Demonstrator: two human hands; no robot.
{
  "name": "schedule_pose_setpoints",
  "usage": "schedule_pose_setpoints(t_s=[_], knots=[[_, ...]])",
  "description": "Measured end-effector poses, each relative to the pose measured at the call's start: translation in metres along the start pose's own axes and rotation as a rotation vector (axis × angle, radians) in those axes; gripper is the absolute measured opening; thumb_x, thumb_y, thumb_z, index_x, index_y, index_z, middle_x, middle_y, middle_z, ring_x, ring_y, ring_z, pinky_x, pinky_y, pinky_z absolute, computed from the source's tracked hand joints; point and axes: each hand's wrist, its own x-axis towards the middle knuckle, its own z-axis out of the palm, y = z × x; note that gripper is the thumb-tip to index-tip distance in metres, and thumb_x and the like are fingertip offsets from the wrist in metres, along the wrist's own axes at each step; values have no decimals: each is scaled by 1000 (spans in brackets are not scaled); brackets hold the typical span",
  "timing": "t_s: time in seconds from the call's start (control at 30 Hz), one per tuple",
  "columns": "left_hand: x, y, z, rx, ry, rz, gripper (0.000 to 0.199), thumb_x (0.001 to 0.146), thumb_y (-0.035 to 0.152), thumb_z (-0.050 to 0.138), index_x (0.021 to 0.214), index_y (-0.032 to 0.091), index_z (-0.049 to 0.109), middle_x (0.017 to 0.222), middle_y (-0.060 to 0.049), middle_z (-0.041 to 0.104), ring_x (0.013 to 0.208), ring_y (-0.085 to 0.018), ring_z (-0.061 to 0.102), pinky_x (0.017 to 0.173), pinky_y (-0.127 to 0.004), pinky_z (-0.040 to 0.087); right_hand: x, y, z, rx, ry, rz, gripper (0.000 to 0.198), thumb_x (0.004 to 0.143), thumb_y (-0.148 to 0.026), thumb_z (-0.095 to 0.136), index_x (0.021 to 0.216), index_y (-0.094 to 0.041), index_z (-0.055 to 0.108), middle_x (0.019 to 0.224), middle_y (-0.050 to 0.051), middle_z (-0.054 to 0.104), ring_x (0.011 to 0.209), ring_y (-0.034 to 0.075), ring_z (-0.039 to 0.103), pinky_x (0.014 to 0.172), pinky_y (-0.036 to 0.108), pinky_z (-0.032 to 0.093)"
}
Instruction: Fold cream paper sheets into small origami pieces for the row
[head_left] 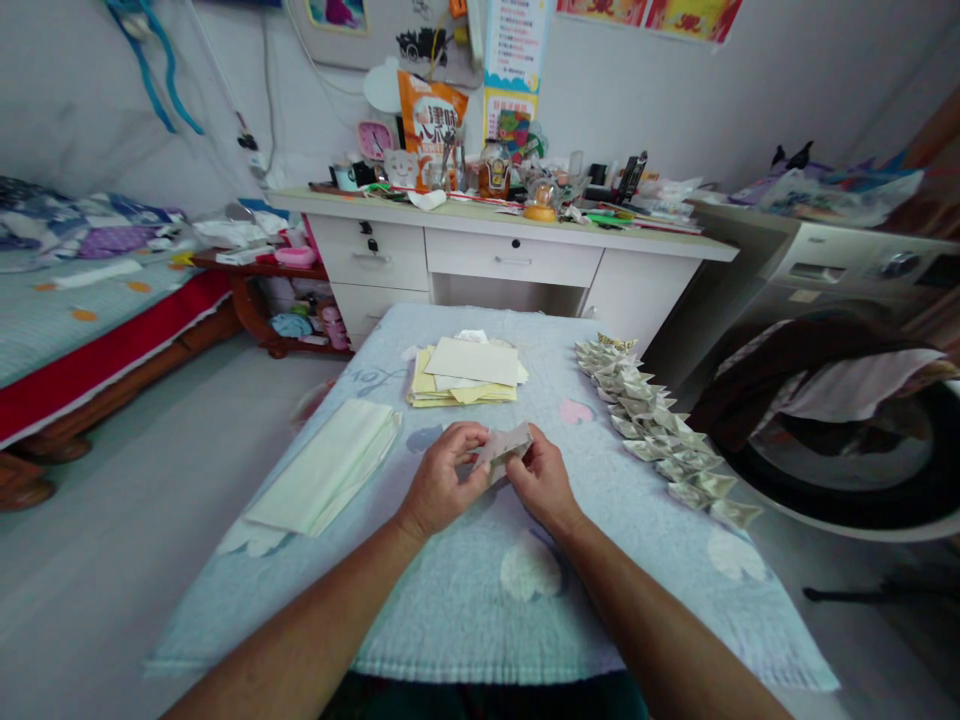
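Between my two hands, over the middle of the cloth-covered table, is a small piece of folded paper (501, 446), greyish white. My left hand (444, 478) pinches its left end between thumb and fingers. On the right end, my right hand (541, 478) grips it with the thumb on the near side and the fingers behind. Beyond my hands lies a stack of yellow and white paper sheets (472, 368). Several folded paper boats (652, 410) stand in close rows along the table's right side. The underside of the held paper is hidden.
A folded pale green cloth or paper (330, 468) lies on the table's left. Past the table stands a white desk (517, 240) crowded with jars, a snack bag and papers. A washing machine (847, 400) with its door ajar is at right, a bed (90, 310) at left.
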Motion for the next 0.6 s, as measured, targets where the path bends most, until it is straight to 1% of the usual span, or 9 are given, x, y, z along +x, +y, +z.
schedule_pose_setpoints(t_s=[0.1, 0.17, 0.27, 0.33, 0.4, 0.5, 0.6], knots=[[-1, 3, -1, -23, -4, -7, 24, 84, 20, 54, 108, 19, 54, 115, -9, 59, 104, -20, 63, 87, -31, 53, -1, -1, 1, -71, 30, -17, 6, 74, -16, 50, 78, -21, 48, 63, -6, 47, 57, 11, 43, 53, 21, 34], [-1, 4, -2, 9, -6, -14, 24, 87, 22, 51, 111, 18, 53, 111, -9, 63, 102, -20, 65, 86, -31, 53, -1, -3, 1, -92, 29, -34, 5, 76, -17, 50, 79, -21, 49, 64, -5, 48, 58, 11, 43, 54, 22, 34], [-1, 4, -1, 177, 3, 10, 28, 88, 23, 47, 115, 19, 52, 108, -9, 66, 95, -20, 67, 84, -32, 53, -1, -4, 1, -113, 26, -55, 5, 77, -17, 50, 80, -21, 50, 65, -5, 49, 58, 12, 44, 55, 22, 34], [-2, 2, 3, 294, 16, 41, 34, 85, 21, 50, 119, 20, 50, 112, -9, 66, 90, -19, 67, 82, -32, 54, -1, -5, 1, -127, 27, -62, 7, 76, -15, 49, 80, -21, 49, 65, -5, 49, 58, 11, 44, 55, 22, 34], [-1, 1, 7, 363, 31, 58, 43, 81, 18, 54, 123, 22, 47, 114, -8, 65, 84, -17, 68, 80, -31, 54, -1, -5, 1, -133, 24, -65, 11, 74, -12, 49, 80, -21, 49, 66, -5, 50, 59, 11, 45, 56, 22, 34], [0, 0, 12, 384, 47, 20, 52, 77, 14, 55, 127, 23, 43, 114, -8, 65, 77, -15, 68, 76, -30, 54, -2, -6, 2, -117, 0, -70, 18, 70, -9, 48, 83, -21, 50, 69, -5, 52, 60, 11, 45, 56, 22, 34], [1, 1, 12, 329, 16, -50, 52, 78, 14, 54, 128, 23, 41, 111, -7, 66, 73, -15, 67, 69, -28, 53, -3, -7, 2, -95, -39, -81, 24, 67, -7, 47, 86, -21, 50, 67, -6, 50, 59, 11, 46, 56, 22, 35]])
